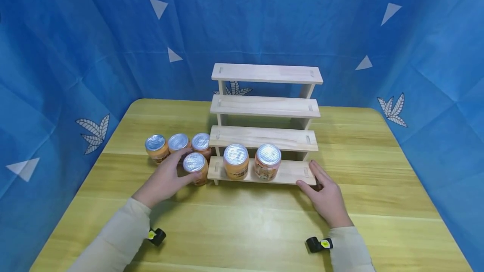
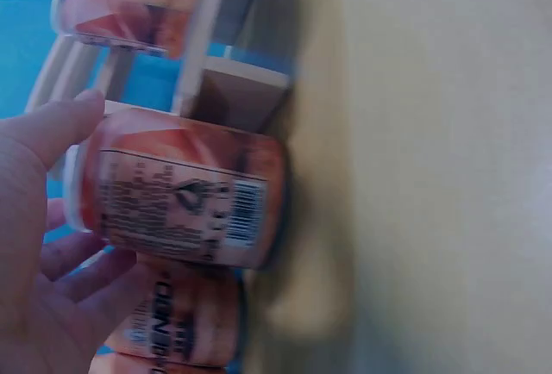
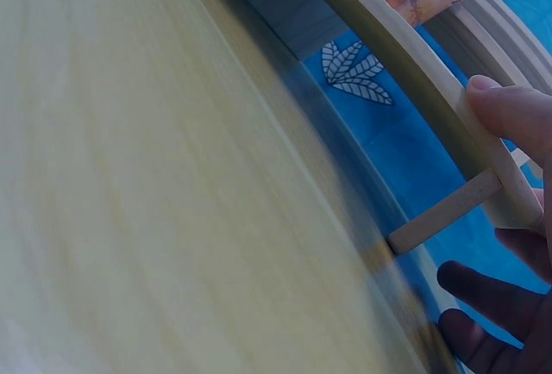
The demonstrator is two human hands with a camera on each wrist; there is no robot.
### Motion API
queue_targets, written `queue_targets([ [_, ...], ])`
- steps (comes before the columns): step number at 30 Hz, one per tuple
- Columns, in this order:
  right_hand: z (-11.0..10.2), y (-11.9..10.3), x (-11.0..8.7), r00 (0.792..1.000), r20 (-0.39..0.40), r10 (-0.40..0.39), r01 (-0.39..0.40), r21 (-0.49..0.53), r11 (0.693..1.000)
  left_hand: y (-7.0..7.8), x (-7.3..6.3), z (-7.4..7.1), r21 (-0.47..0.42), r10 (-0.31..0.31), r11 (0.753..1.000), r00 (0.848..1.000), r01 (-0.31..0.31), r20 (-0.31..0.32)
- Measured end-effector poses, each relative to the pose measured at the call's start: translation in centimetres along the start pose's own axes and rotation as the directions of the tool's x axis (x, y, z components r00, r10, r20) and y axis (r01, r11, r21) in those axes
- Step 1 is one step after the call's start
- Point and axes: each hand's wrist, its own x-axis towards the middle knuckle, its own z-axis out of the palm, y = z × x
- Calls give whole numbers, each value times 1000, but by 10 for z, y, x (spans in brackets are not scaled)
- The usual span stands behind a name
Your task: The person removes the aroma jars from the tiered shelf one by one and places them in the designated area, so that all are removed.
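Left hand [image 1: 166,180] grasping foil-topped jar [image 1: 194,163], just left of 4-tier wooden rack [image 1: 264,135], barcode [image 2: 246,213] only in left-wrist view, right hand [image 1: 327,196] pinching bottom tier [image 1: 292,172], all 6 jars [image 1: 236,163] only from head

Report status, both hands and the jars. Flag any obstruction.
Left hand holding front jar, just left of bottom shelf. Right hand gripping that shelf's right end. Possible obstruction: two jars standing on it.
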Motion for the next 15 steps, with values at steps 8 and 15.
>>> queue_targets([
  [8, -3, -2, 0, 1000, 8, 6, -6, -16, 1000, 19, 2, -15, 37, 24, 999, 998, -21, -63],
  [15, -1, -1, -1, 1000, 7, 6, -6, -3, 1000, 44, 18, -21, 44, 23, 999, 998, -21, -65],
])
